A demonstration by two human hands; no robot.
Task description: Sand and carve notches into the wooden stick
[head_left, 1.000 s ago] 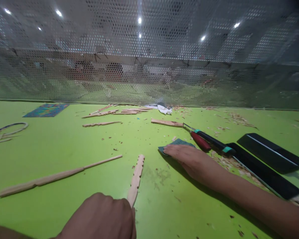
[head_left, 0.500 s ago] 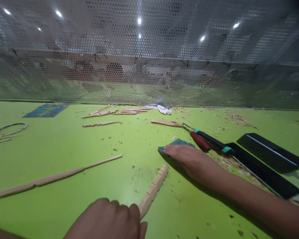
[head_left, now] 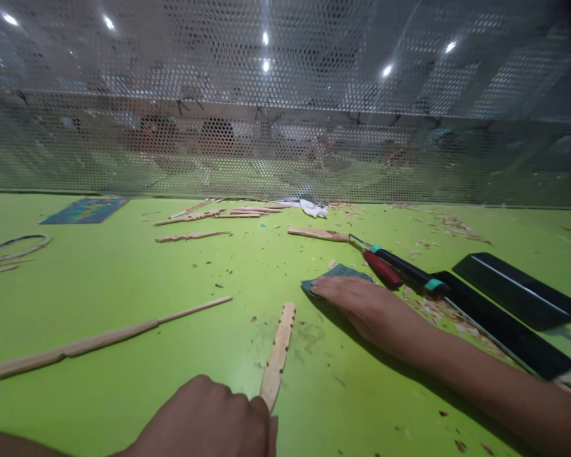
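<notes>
My left hand is closed around the near end of a flat, pale wooden stick with notches along both edges. The stick slants up and away, its far end lying over a smudged patch of the table. On a dark green sheet that looks like sandpaper is my right hand, fingers together over the sheet's left corner and thumb out of sight. A longer carved stick with a thin, round far end lies left of my left hand.
On the green table lie a wooden-handled tool, a red handle and black blade-like pieces at right. Carved sticks, a patterned card and a tape ring lie farther left. A perforated screen stands behind.
My left hand has turned the notched stick so its broad flat face shows, and its far end has swung left. My right hand and the green sheet have stayed put.
</notes>
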